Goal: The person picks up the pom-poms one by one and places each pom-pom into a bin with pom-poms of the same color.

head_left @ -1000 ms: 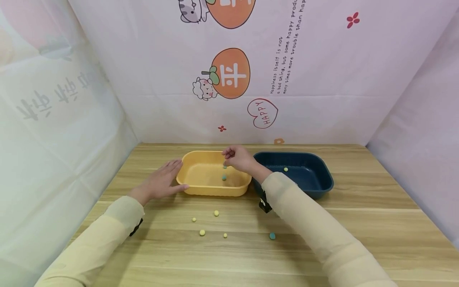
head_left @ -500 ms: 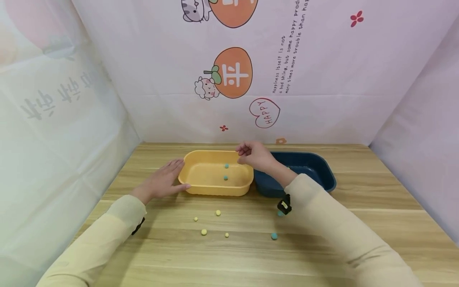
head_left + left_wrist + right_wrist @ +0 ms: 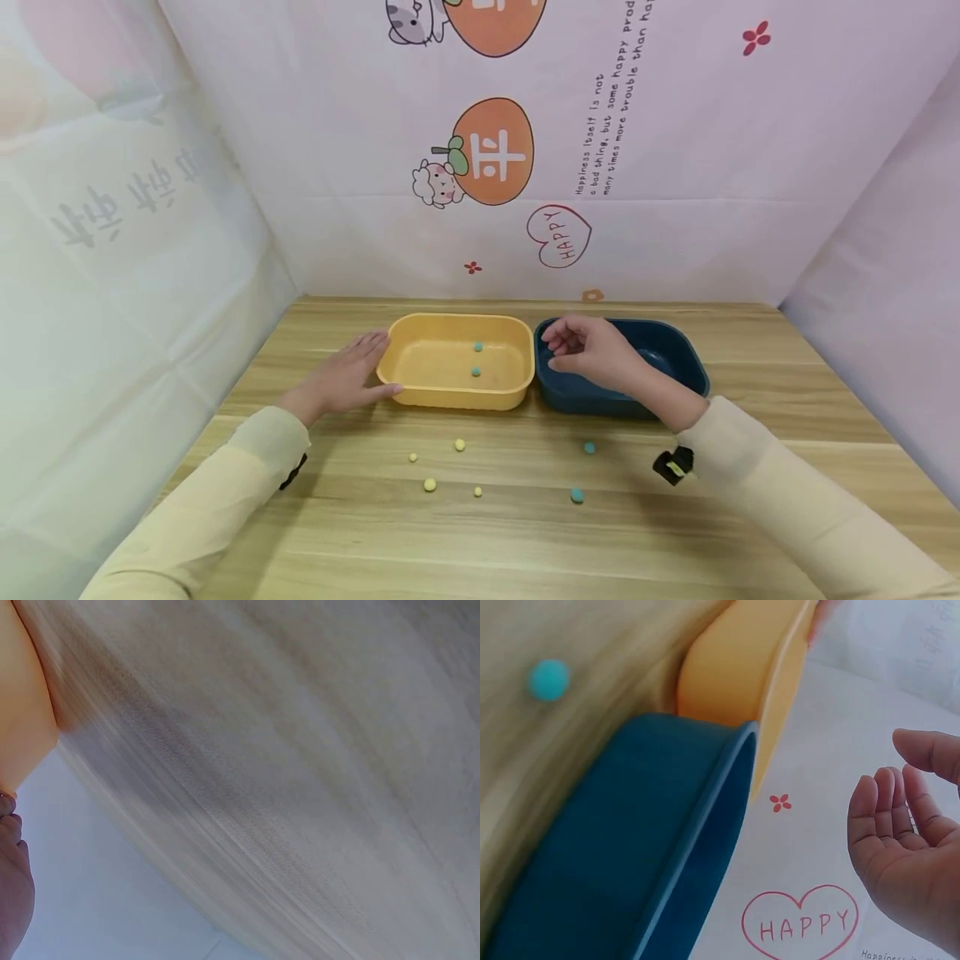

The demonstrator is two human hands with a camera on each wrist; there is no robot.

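My left hand (image 3: 341, 375) rests against the left end of the yellow basin (image 3: 457, 398), its fingers straight along the rim and thumb at the front corner. Two small teal balls (image 3: 478, 347) lie on that basin's floor. Over the left part of the dark blue basin (image 3: 600, 405) hangs my right hand (image 3: 592, 350), fingers loosely bent. The right wrist view shows the thumb (image 3: 930, 752) apart from the fingers and nothing between them. Part of the blue basin's inside is hidden behind this hand and forearm. At the left wrist view's edge, fingers meet the yellow basin (image 3: 22, 697).
Several small yellow balls (image 3: 430, 485) are scattered on the wooden table (image 3: 360, 533) before the yellow basin. Two teal balls (image 3: 577, 496) lie in front of the blue one. The basins stand side by side near the printed back curtain (image 3: 360, 225); another curtain (image 3: 112, 275) borders the left.
My right hand has moved right, from over the yellow basin to over the blue one, uncovering the teal ball beneath its fingertips. The left hand keeps its place on the yellow basin.
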